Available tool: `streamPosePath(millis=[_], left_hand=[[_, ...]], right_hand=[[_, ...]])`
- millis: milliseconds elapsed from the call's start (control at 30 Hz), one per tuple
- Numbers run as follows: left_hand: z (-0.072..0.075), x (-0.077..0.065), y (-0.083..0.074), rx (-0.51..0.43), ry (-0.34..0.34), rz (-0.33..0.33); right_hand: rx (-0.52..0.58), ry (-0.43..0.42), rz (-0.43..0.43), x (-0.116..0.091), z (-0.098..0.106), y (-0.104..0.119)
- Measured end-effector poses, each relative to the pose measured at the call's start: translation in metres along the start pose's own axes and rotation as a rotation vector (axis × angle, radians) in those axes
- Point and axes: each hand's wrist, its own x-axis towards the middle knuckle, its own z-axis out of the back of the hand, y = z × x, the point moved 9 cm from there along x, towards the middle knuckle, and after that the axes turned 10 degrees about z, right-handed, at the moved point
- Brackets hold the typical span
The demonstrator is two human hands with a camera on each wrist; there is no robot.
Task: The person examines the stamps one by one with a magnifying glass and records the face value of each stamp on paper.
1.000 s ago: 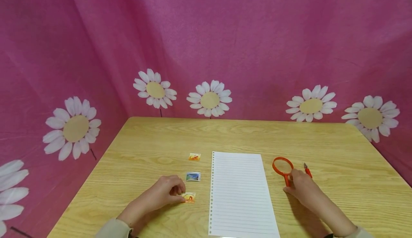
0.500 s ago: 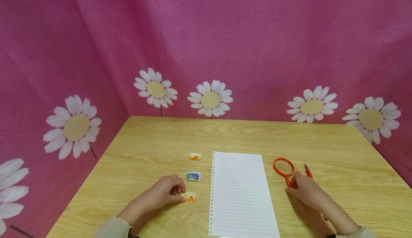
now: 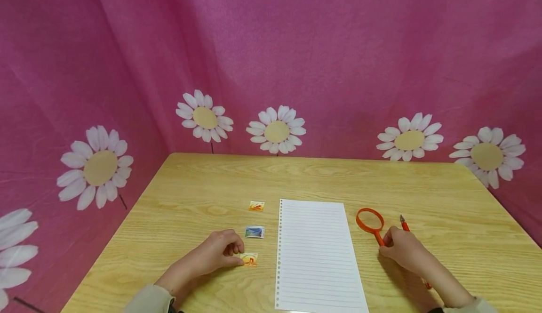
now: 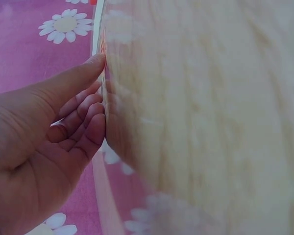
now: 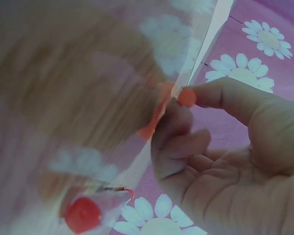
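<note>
In the head view my right hand [image 3: 404, 251] pinches the handle end of a red magnifying glass [image 3: 378, 236] between thumb and fingers. Its round lens lies toward the far left of the hand, low over or on the table; I cannot tell which. The right wrist view shows the orange-red handle end [image 5: 187, 97] at the thumb. My left hand [image 3: 218, 252] rests on the table with curled fingers, thumb and fingertip on the left edge of a yellow-orange postage stamp [image 3: 250, 259]. Beyond it lie a blue postage stamp [image 3: 254, 232] and another yellow-orange one.
A lined, punched paper sheet [image 3: 319, 256] lies between the hands. Just right of my right hand is a red pen [image 3: 404, 224], partly hidden under the forearm. The wooden table [image 3: 203, 181] ends at a pink flowered curtain [image 3: 338, 68] behind and at the left.
My right hand has shifted slightly right and toward me along the handle. The magnifying glass has turned a little, its lens now farther left. The left hand and the stamps have stayed put.
</note>
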Motion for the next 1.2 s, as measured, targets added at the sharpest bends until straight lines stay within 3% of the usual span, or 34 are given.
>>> streamPosePath(millis=[533,900,1200], left_hand=[[0.001,0.0,-0.003,-0.001,-0.004,-0.018],[0.001,-0.002,-0.004,-0.004,-0.013,-0.034],[0.001,-0.002,-0.003,0.0,-0.019,-0.043]], right_hand=[[0.016,-0.115,0.026,-0.004,0.01,-0.01],[-0.001,-0.147,0.019,-0.012,0.019,-0.003],[-0.041,-0.221,0.073,-0.019,0.025,0.004]])
